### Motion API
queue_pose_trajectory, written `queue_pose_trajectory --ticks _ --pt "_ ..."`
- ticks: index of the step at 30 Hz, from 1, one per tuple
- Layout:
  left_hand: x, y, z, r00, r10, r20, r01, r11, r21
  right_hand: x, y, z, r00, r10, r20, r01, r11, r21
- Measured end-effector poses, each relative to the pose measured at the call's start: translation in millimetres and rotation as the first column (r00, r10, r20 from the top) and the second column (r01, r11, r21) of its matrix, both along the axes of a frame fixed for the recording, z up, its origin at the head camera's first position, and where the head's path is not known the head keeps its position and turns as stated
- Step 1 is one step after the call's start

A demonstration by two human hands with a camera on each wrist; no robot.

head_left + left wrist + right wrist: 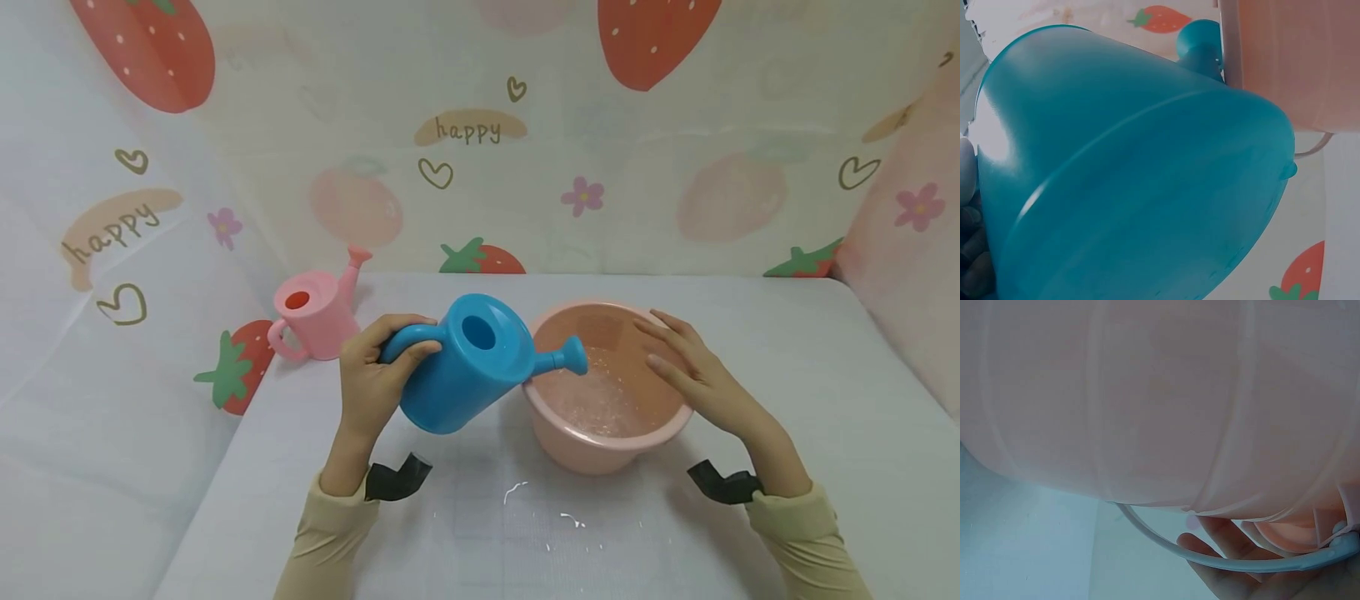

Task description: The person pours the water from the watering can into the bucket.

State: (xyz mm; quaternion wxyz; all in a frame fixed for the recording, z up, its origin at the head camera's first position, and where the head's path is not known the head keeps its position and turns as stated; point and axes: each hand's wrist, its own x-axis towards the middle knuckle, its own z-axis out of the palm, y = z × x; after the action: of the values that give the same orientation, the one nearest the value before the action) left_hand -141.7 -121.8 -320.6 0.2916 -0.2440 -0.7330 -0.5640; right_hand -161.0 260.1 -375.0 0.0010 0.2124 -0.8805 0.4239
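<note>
My left hand (372,379) grips a blue plastic watering can (467,382); my right hand (703,377) (fingers extended) overhangs a round pink basin (587,454).

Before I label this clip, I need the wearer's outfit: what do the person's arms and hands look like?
The left hand and right hand are bare, with no gloves showing. Wrinkled beige sleeves end in plain cuffs, and a black, elbow-shaped wrist device juts inward from each wrist.
</note>
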Motion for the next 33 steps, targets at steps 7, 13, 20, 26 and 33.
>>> queue_pose_trajectory --ticks 7,13,20,26,33 --pt "1.0 1.5 2.8 1.000 0.005 0.012 -0.005 1.000 -0.007 1.3 -0.3 1.9 1.000 0.005 -0.002 -0.005 1.000 0.004" --pt "0.8 1.5 3.6 1.000 0.005 0.018 -0.005 1.000 -0.012 1.6 0.0 2.2 1.000 0.010 0.018 -0.009 1.000 -0.003" --pt "0.4 1.8 5.9 0.999 -0.004 0.037 0.004 1.000 -0.013 0.6 -0.5 0.2 1.000 0.006 0.015 -0.006 1.000 -0.009" --pt "0.8 2.3 7.1 0.998 0.003 0.058 -0.002 1.000 -0.019 0.9 -0.5 -0.2 1.000 0.006 0.013 -0.006 1.000 -0.007" --pt "0.7 2.3 7.9 0.997 0.012 0.077 -0.010 1.000 -0.029 1.6 -0.5 2.9 1.000 0.016 0.008 -0.016 1.000 -0.007"
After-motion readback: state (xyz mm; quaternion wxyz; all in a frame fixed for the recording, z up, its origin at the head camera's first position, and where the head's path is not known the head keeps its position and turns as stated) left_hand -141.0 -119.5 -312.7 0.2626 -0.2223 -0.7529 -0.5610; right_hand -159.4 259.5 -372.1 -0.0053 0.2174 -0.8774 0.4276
